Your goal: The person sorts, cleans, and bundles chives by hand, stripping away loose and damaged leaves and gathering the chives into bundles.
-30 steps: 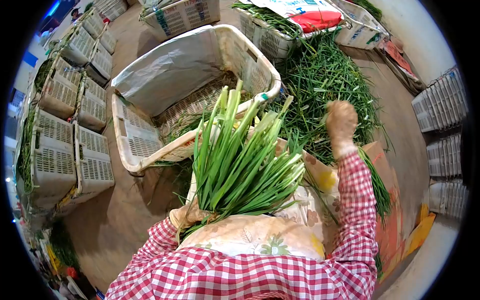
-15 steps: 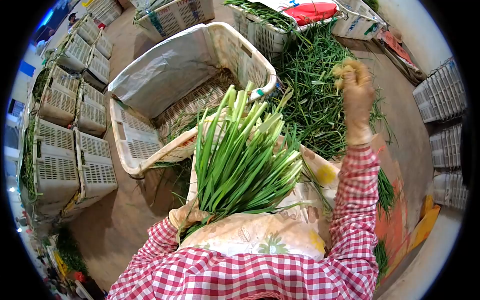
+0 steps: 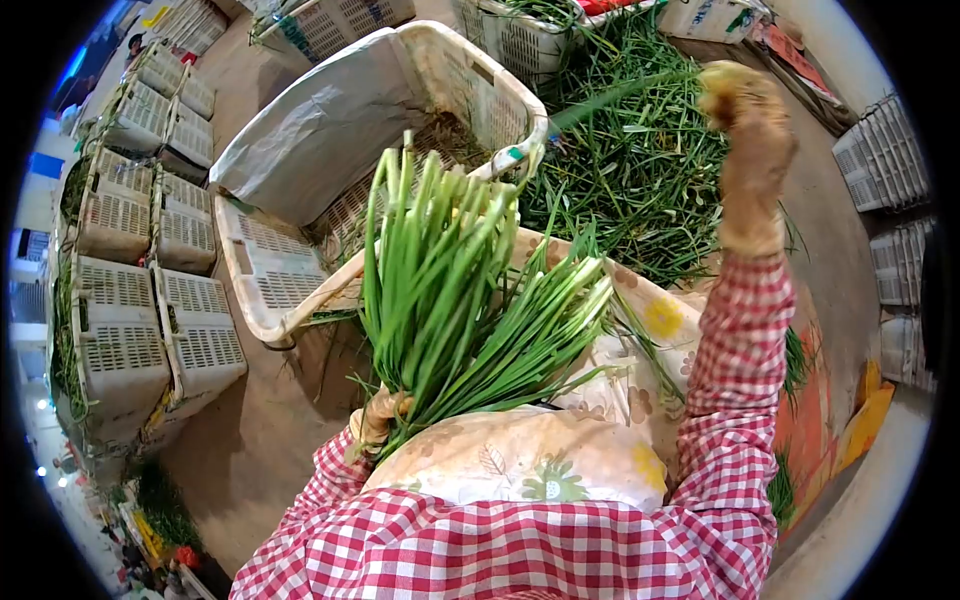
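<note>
In my gloved left hand (image 3: 378,418) is the leafy lower end of a bunch of garlic chives (image 3: 425,285), held upright with its pale stem ends pointing away from me. More chives (image 3: 545,335) lie fanned to the right across my lap, on a floral apron (image 3: 500,460) stained brown. My gloved right hand (image 3: 750,125) is raised at the upper right, its fingers closed. From it a blurred green leaf (image 3: 630,98) trails leftward over a heap of loose green leaves (image 3: 625,190).
A large white plastic crate (image 3: 250,270) with a pale lining stands in front, left of the heap. Stacked white crates (image 3: 125,330) line the left side. More crates (image 3: 885,155) stand along the right wall. A filled crate (image 3: 520,45) is behind the heap.
My right hand has moved up and to the right, and a leaf now trails from it. The bunch in my left hand stands more upright, tilted further left. The view has shifted slightly.
</note>
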Demonstrator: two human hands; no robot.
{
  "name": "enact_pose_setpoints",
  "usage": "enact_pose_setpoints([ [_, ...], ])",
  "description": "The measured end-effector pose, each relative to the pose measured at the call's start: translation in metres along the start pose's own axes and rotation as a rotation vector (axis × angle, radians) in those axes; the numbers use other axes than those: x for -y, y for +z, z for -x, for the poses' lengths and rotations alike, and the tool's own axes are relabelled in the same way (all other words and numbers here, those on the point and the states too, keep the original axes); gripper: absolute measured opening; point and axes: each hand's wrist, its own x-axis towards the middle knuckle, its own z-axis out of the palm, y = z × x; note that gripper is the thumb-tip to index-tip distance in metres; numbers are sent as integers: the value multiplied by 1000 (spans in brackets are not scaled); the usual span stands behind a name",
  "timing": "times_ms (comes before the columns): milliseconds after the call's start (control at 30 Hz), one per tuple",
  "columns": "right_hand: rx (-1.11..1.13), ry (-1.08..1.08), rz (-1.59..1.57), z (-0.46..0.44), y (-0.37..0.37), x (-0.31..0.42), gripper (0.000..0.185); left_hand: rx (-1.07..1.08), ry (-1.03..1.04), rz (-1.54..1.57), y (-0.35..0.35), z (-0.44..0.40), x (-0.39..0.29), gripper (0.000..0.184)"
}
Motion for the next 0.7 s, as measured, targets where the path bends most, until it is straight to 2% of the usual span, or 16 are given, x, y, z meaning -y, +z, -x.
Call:
enact_pose_setpoints([
  [33,1,3,-1,-7,-8,-12,29,-7,0,6,-1,2,0,80],
  [67,-31,128,-73,-9,-14,-24,31,-13,0,8,-2,4,1,79],
  [133,93,308,-253,5,-4,-23,47,-19,-2,14,-3,4,1,79],
  [167,267,430,-341,23,4,-15,44,-21,-5,16,-4,4,1,79],
  [200,477,570,-482,39,15,-3,53,-21,-7,12,-4,4,1,79],
  [233,646,609,-517,58,24,5,65,-20,-9,11,-4,3,0,79],
  [267,734,691,-596,79,33,0,83,-22,-9,10,-3,1,-1,79],
  [300,802,893,-525,89,44,9,92,-20,-12,6,-2,-1,-1,79],
  [333,876,910,-479,100,51,5,97,-16,-15,4,-1,-3,-2,79],
  [400,838,823,-651,118,66,-2,85,-8,-20,-8,2,-7,-3,79],
  [433,834,818,-647,113,62,-4,85,-2,-20,-14,4,-10,-5,79],
  [500,1018,681,-124,95,53,-5,63,7,-23,-17,7,-15,-6,79],
  [533,809,469,-73,96,55,-15,47,9,-23,-20,8,-16,-6,79],
  [600,696,488,38,64,37,-21,46,9,-24,-25,9,-19,-6,79],
  [667,843,688,-428,49,16,-8,50,14,-25,-30,11,-20,-7,79],
  [700,922,669,-647,57,19,-16,56,16,-28,-33,12,-20,-7,79],
])
